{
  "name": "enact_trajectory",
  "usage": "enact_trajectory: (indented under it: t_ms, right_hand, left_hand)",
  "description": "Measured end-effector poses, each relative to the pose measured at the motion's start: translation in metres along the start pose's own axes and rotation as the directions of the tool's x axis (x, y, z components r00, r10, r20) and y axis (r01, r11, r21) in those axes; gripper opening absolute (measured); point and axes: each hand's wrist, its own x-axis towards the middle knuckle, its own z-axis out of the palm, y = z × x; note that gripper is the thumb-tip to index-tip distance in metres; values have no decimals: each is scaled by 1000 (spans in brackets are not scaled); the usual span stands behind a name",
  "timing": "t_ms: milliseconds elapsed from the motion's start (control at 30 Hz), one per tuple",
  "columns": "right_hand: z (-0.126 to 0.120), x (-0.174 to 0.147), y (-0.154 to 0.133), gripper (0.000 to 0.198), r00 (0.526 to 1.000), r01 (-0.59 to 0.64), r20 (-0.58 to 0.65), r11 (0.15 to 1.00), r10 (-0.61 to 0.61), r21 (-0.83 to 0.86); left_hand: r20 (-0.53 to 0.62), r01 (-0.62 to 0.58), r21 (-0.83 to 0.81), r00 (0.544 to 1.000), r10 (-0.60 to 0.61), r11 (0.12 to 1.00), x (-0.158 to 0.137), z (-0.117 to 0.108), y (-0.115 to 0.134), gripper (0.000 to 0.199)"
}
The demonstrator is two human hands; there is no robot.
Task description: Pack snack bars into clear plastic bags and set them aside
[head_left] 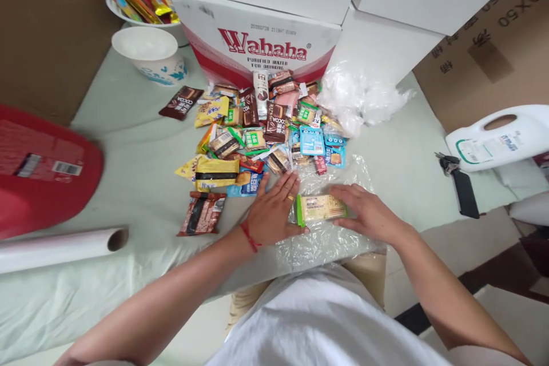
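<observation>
While the left thumb rests just on the body side of its green end, the biscuit packet (322, 207) lies across the gap between the two hands, over a sheet of clear plastic film (317, 246) that spreads under and beyond it. Its long axis runs from side to side, square to the left fingers and roughly in line with the reach of the right hand (364, 211). That hand is the nearer for a hold: its thumb and forefinger straddle the plain end, thumb by the near edge and forefinger by the far one. Whether they press on the wrapper, I cannot tell. The left hand (274, 209) is open and flat, fingers extended away from the body, thumb spread toward the green end; it grips nothing visible.

To the left of the left fingers lies a brown packet (201, 213). Straight ahead of those fingertips, near them, begins the pile of wrapped snacks (255, 138). Farther out, beyond the right fingers, sits a clump of clear bags (360, 94); the Wahaha carton (266, 46) stands behind the pile.
</observation>
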Motion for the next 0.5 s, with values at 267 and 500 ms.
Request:
enact_trajectory:
  t_ms: [267,500]
  right_hand:
    - [19,38,-23,63,987,155,77,973,-143,-170]
    - [22,30,-14,62,990,133,69,977,-123,-165]
  left_hand:
    - [41,-4,15,999,3,1000,0,-2,0,112]
    - [69,-6,-15,998,7,1000,0,-1,-2,131]
